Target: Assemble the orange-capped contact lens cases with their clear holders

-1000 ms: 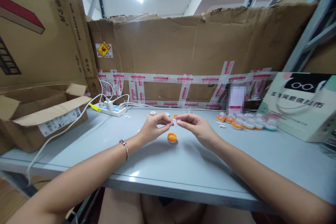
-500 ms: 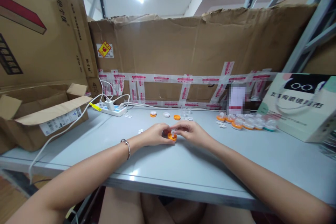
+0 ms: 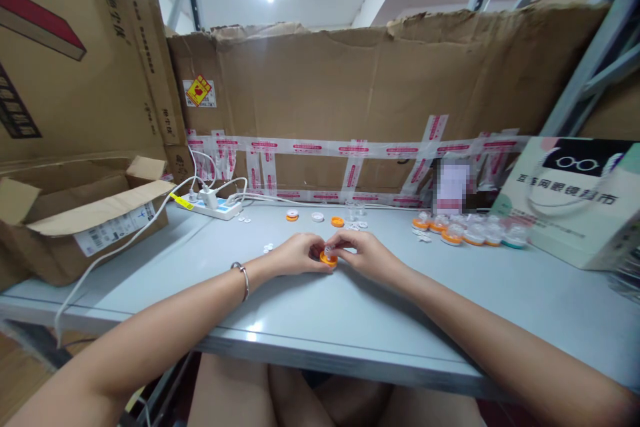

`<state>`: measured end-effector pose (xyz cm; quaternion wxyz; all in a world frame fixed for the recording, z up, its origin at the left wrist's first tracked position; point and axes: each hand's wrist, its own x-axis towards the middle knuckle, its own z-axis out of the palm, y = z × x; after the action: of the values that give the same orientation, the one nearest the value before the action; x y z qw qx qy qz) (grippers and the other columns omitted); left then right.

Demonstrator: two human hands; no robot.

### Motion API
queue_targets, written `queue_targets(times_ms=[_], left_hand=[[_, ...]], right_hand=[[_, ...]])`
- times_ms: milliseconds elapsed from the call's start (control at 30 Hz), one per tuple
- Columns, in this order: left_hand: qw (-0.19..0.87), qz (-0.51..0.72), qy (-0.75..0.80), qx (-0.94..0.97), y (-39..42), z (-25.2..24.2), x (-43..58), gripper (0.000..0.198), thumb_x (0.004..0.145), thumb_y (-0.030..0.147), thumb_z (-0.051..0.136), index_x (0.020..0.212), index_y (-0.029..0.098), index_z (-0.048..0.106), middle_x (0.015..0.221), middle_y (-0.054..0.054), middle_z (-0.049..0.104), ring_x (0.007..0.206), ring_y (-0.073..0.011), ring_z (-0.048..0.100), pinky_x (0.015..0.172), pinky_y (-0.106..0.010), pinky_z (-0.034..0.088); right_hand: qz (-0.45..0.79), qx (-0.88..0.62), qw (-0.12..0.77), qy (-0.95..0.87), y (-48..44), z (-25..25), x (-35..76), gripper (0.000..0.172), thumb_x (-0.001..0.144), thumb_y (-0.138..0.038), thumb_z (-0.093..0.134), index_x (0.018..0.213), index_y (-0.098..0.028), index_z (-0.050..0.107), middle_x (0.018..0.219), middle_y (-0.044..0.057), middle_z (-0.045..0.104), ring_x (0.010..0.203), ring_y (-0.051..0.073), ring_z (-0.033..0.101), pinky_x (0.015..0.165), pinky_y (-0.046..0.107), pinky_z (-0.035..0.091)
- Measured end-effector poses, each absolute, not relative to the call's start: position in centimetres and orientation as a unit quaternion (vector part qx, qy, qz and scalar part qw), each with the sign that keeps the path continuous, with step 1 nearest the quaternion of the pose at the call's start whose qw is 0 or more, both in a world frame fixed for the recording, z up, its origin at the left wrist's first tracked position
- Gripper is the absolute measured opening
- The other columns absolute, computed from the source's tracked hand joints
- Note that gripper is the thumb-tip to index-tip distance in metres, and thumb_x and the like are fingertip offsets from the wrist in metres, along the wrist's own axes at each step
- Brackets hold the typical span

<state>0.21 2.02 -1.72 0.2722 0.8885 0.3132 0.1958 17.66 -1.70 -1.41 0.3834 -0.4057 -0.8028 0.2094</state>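
Both hands meet over a small orange ring-shaped cap [image 3: 327, 258] resting on the grey table [image 3: 350, 320]. My left hand [image 3: 297, 255] curls its fingers round the cap's left side. My right hand [image 3: 361, 252] pinches a tiny white part [image 3: 330, 250] and holds it right on top of the orange cap. More orange rings [image 3: 337, 221] and white discs [image 3: 317, 217] lie further back.
A row of finished orange and teal pieces [image 3: 465, 232] lies at the right, beside a printed paper bag [image 3: 575, 200]. A white power strip [image 3: 210, 208] with cables sits back left, next to an open cardboard box [image 3: 75, 213]. Taped cardboard walls the back.
Both hands came down from mid-air, where they pinched the small white part, to the orange cap on the table; the white part now sits on the cap.
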Motion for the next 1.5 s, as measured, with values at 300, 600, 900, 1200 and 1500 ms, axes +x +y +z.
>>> queue_targets(times_ms=[300, 600, 900, 1200, 1500], left_hand=[[0.288, 0.201, 0.315, 0.882, 1.8, -1.7, 0.2, 0.029, 0.066, 0.038, 0.061, 0.079, 0.012, 0.059, 0.068, -0.001, 0.058, 0.061, -0.0111, 0.051, 0.053, -0.019, 0.037], [0.281, 0.207, 0.316, 0.882, 1.8, -1.8, 0.3, 0.026, 0.065, 0.035, 0.062, 0.076, 0.011, 0.059, 0.065, -0.001, 0.057, 0.059, -0.0108, 0.050, 0.052, -0.019, 0.037], [0.297, 0.221, 0.321, 0.872, 1.9, -2.1, 0.2, 0.031, 0.065, 0.041, 0.061, 0.076, 0.012, 0.059, 0.069, -0.002, 0.059, 0.063, -0.0124, 0.053, 0.056, -0.021, 0.039], [0.315, 0.224, 0.331, 0.861, 2.0, -2.1, -0.1, 0.030, 0.061, 0.037, 0.064, 0.078, 0.013, 0.059, 0.070, -0.001, 0.057, 0.064, -0.0116, 0.051, 0.057, -0.020, 0.039], [0.392, 0.241, 0.343, 0.819, 1.9, -2.0, 0.0, 0.028, 0.060, 0.030, 0.067, 0.079, 0.013, 0.056, 0.071, -0.001, 0.059, 0.064, -0.0116, 0.053, 0.057, -0.021, 0.040]], right_hand=[[0.154, -0.411, 0.378, -0.815, -1.9, -1.5, 17.4, 0.011, 0.070, -0.015, 0.054, 0.068, -0.019, 0.065, 0.072, 0.004, 0.068, 0.069, 0.017, 0.062, 0.067, 0.030, 0.047], [0.197, -0.421, 0.388, -0.796, -1.9, -1.8, 17.2, 0.006, 0.069, -0.019, 0.057, 0.068, -0.017, 0.062, 0.072, 0.003, 0.065, 0.069, 0.016, 0.062, 0.068, 0.031, 0.049], [0.237, -0.468, 0.479, -0.704, 0.8, -0.6, 19.9, 0.025, 0.072, -0.037, 0.057, 0.086, -0.017, 0.061, 0.088, 0.006, 0.067, 0.082, 0.017, 0.062, 0.077, 0.033, 0.047], [0.092, -0.641, 0.450, -0.615, 9.4, -2.5, 23.8, 0.025, 0.054, -0.030, 0.070, 0.068, -0.018, 0.054, 0.073, 0.005, 0.062, 0.072, 0.020, 0.058, 0.068, 0.033, 0.043], [0.082, -0.665, 0.430, -0.606, 10.6, -2.9, 21.8, 0.024, 0.057, -0.015, 0.065, 0.076, -0.017, 0.051, 0.077, 0.008, 0.062, 0.079, 0.023, 0.058, 0.072, 0.035, 0.041]])
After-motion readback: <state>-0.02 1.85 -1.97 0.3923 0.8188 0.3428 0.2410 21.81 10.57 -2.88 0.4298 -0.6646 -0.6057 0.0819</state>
